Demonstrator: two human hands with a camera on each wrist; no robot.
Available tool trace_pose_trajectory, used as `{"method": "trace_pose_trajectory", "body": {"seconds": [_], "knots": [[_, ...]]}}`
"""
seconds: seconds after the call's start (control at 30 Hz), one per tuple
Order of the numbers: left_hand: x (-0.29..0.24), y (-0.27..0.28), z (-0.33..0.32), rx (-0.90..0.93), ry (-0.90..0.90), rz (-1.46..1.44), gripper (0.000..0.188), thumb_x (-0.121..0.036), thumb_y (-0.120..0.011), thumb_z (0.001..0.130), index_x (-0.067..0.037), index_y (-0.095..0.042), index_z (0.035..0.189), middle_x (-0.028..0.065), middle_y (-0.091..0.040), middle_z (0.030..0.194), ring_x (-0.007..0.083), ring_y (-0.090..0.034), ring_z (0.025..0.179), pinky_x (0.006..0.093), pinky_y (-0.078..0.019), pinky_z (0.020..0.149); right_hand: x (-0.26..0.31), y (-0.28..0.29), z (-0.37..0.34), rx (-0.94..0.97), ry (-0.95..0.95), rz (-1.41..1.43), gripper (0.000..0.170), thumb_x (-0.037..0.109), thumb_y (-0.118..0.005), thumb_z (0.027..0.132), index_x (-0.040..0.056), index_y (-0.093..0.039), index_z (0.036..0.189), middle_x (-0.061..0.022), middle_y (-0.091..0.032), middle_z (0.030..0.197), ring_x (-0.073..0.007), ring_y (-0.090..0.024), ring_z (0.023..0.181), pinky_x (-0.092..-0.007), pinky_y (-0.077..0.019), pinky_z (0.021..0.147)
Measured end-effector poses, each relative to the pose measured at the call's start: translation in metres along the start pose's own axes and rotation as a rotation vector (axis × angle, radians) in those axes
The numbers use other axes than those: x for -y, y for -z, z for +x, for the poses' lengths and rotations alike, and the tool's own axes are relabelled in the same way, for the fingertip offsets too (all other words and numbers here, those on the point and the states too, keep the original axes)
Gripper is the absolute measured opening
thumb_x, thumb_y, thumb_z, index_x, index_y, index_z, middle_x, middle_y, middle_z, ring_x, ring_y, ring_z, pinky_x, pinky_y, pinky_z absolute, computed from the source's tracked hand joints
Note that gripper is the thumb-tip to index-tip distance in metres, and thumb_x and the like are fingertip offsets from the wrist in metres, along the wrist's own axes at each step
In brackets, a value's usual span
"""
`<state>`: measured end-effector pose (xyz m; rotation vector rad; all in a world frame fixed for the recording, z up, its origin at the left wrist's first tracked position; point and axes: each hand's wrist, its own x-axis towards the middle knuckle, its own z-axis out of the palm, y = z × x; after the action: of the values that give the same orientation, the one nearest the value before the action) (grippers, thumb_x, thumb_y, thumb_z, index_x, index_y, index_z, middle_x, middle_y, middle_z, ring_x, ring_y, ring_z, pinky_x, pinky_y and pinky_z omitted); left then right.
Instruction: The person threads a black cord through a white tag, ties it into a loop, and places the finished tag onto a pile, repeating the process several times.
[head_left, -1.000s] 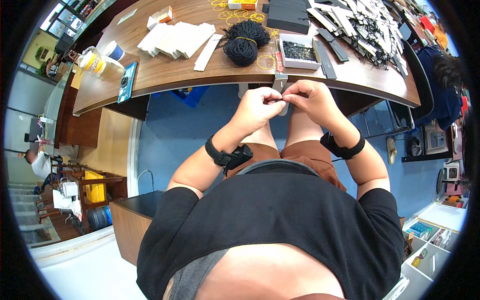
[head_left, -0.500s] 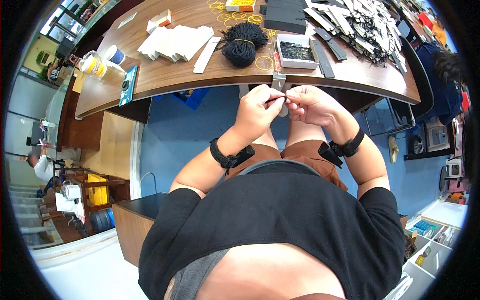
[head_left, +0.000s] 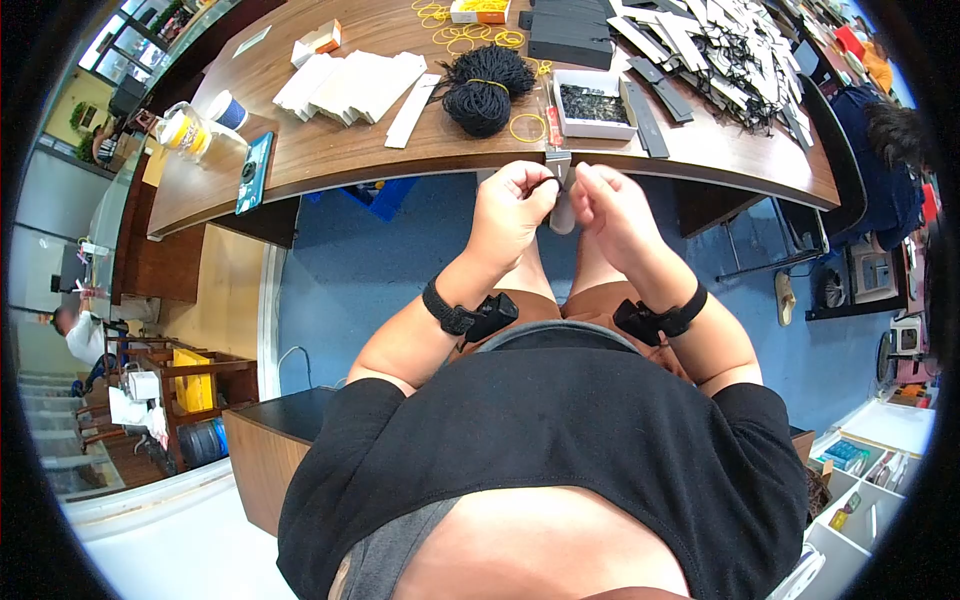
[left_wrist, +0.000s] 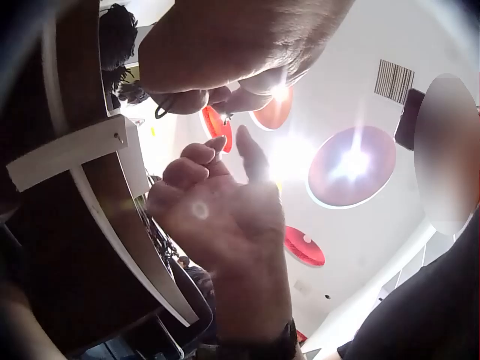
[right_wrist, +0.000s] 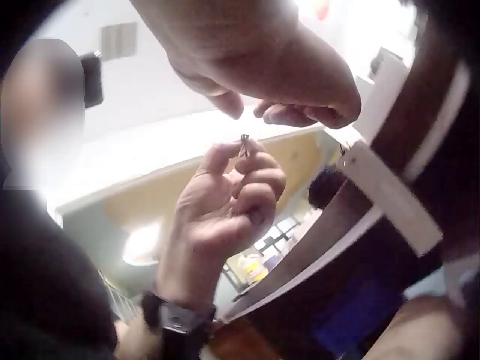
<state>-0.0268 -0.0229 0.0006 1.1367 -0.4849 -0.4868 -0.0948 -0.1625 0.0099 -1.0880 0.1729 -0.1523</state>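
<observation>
My left hand (head_left: 512, 215) is raised in front of the table edge, thumb and forefinger pinching a thin black cord (right_wrist: 244, 142). A small loop of the black cord (left_wrist: 161, 106) sticks out beyond the left fingers in the left wrist view. My right hand (head_left: 615, 215) hovers just to the right, apart from the left, its fingers loosely bent. In the left wrist view a gap shows between the right thumb and forefinger, with nothing in it. Between and beyond the hands, a metal bracket (head_left: 558, 158) sits at the table edge.
On the table (head_left: 350, 150) lie a bundle of black cord (head_left: 482, 100), a white box of small black pieces (head_left: 598, 128), white strips (head_left: 355, 85), black strips (head_left: 655, 125) and a heap of corded tags (head_left: 710, 60). A phone (head_left: 255, 172) and cups stand at left.
The fingertips of both hands met before; now they are apart. My right hand has drawn back from the cord, which stays in the left hand.
</observation>
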Motion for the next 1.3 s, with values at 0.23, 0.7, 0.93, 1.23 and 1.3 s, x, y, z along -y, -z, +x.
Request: {"method": "trace_pose_trajectory", "body": {"seconds": [0.23, 0.7, 0.93, 1.23, 1.3], "knots": [[-0.008, -0.003, -0.001, -0.014, 0.043, 0.008, 0.007, -0.006, -0.059, 0.085, -0.001, -0.058, 0.09, -0.0018, -0.055, 0.071, 0.0016, -0.042, 0.051, 0.0159, -0.033, 0.045, 0.005, -0.01, -0.005, -0.049, 0.58, -0.779, 0.013, 0.007, -0.068, 0.074, 0.0025, -0.06, 0.083, -0.0027, -0.058, 0.072, -0.0122, -0.055, 0.067, -0.0242, -0.045, 0.061], [-0.008, 0.003, 0.002, 0.027, 0.041, -0.001, 0.007, -0.002, -0.06, 0.084, 0.001, -0.06, 0.09, -0.0009, -0.058, 0.079, 0.0031, -0.049, 0.067, 0.0176, -0.041, 0.059, 0.016, -0.019, -0.009, -0.132, 0.732, -0.948, 0.011, 0.005, -0.067, 0.07, 0.0036, -0.062, 0.079, -0.0069, -0.06, 0.074, -0.0171, -0.058, 0.066, -0.0279, -0.0456, 0.063], [-0.012, -0.001, -0.001, 0.005, 0.004, 0.041, 0.009, -0.004, -0.062, 0.084, 0.002, -0.061, 0.091, 0.0023, -0.061, 0.082, 0.0046, -0.053, 0.071, 0.0183, -0.044, 0.063, 0.019, -0.02, -0.009, -0.142, 0.813, -1.03, 0.011, 0.006, -0.069, 0.069, 0.0041, -0.063, 0.079, -0.0066, -0.061, 0.074, -0.0186, -0.058, 0.067, -0.0289, -0.0452, 0.064], [-0.014, -0.006, -0.005, -0.033, -0.24, 0.424, 0.008, -0.005, -0.064, 0.081, 0.001, -0.063, 0.086, 0.0009, -0.059, 0.076, 0.0052, -0.049, 0.065, 0.0205, -0.0412, 0.057, 0.02, -0.02, -0.01, -0.152, 0.636, -0.962, 0.009, 0.006, -0.068, 0.068, 0.004, -0.061, 0.074, -0.0065, -0.06, 0.071, -0.0211, -0.06, 0.069, -0.0304, -0.0442, 0.066], [-0.017, -0.009, -0.007, -0.055, -0.339, 0.588, 0.007, -0.005, -0.065, 0.08, 0.0, -0.063, 0.083, 0.0007, -0.056, 0.073, 0.0061, -0.047, 0.062, 0.021, -0.0397, 0.054, 0.016, -0.017, -0.009, -0.166, 0.552, -0.867, 0.01, 0.006, -0.068, 0.068, 0.0039, -0.06, 0.073, -0.0067, -0.06, 0.069, -0.0221, -0.059, 0.066, -0.0312, -0.0438, 0.064]]}}
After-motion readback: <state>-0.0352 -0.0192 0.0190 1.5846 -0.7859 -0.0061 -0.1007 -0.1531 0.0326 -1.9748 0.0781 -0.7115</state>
